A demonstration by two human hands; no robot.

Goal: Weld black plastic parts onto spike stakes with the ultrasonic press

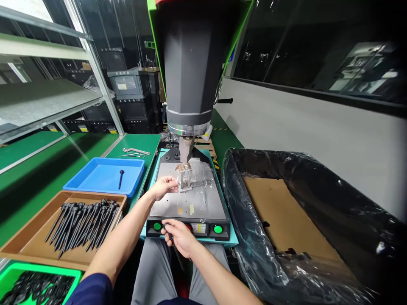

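My left hand [165, 187] is at the left side of a small metal fixture [185, 180] on the machine's base plate. Its fingers are pinched together; whatever they hold, if anything, is too small to make out. Above the fixture hangs the metal tool tip [186, 149] of a bench press machine [190, 72]. Nearer to me, in front of the machine's front panel, my right hand [179, 237] is closed around a thin black rod-shaped part [177, 254]. The rod points down over my lap, and its upper end is partly hidden by the fingers.
At left, a brown tray [25, 231] holds many black headed rods. Behind it, a blue tray [95, 176] has one rod. A green bin [74, 279] of black parts stands front left. Green buttons [218, 229] flank the panel. A plastic-lined box [270, 212] stands at right.
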